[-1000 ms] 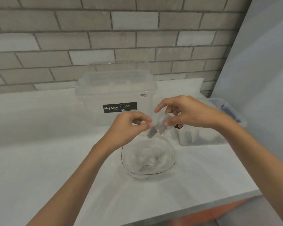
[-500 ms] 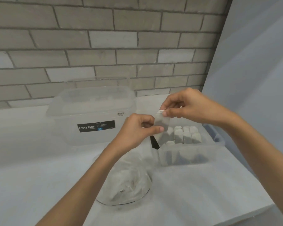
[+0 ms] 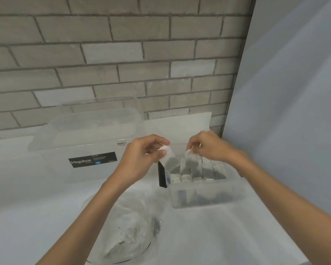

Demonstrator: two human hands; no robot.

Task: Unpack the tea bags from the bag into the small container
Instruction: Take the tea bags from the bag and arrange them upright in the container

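My left hand pinches a small white paper tea bag by its top edge, thumb against forefinger. My right hand pinches a second tea bag the same way. Both hang over the small clear plastic container, just above its standing rows of tea bags. I should lower each one upright into a free gap and let go only once it is seated. The crumpled clear plastic bag lies nearer me.

A large clear lidded storage box with a black "Megabox" label stands on the white counter, against a grey brick wall. A plain pale panel rises at the right.
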